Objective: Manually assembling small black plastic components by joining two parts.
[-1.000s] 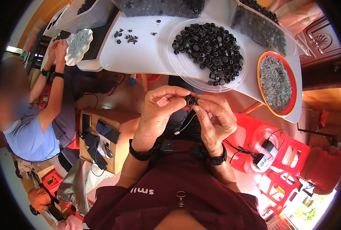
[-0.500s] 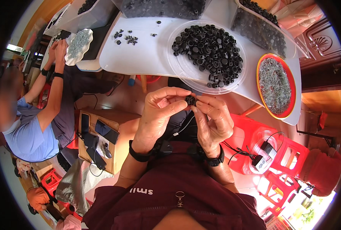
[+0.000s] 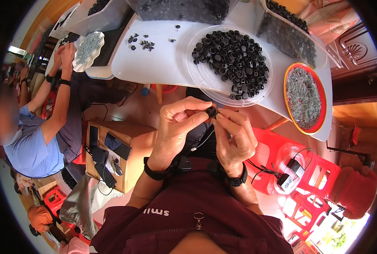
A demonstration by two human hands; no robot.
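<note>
A small black plastic part (image 3: 211,111) is pinched between the fingertips of both my hands, in front of the table edge. My left hand (image 3: 175,127) grips it from the left with thumb and forefinger. From the other side my right hand (image 3: 236,134) holds it, with the thumb and fingers close together. Fine detail of the part is hidden by the fingertips. Just beyond lies a pile of similar black plastic parts (image 3: 235,59) on a clear round tray (image 3: 197,72). To its right stands a red, yellow-rimmed bowl (image 3: 286,97) of thin silvery metal pieces (image 3: 305,97).
Several loose black pieces (image 3: 147,45) lie on the white table (image 3: 163,67). Clear bins (image 3: 184,10) of black parts line its back. At left a co-worker (image 3: 36,139) handles something beside a white dish (image 3: 96,55). A cardboard box (image 3: 133,156) and red stools (image 3: 267,148) flank me.
My hands stay together on the black part, with only slight finger shifts and a small turn of the part. The view has moved a little.
</note>
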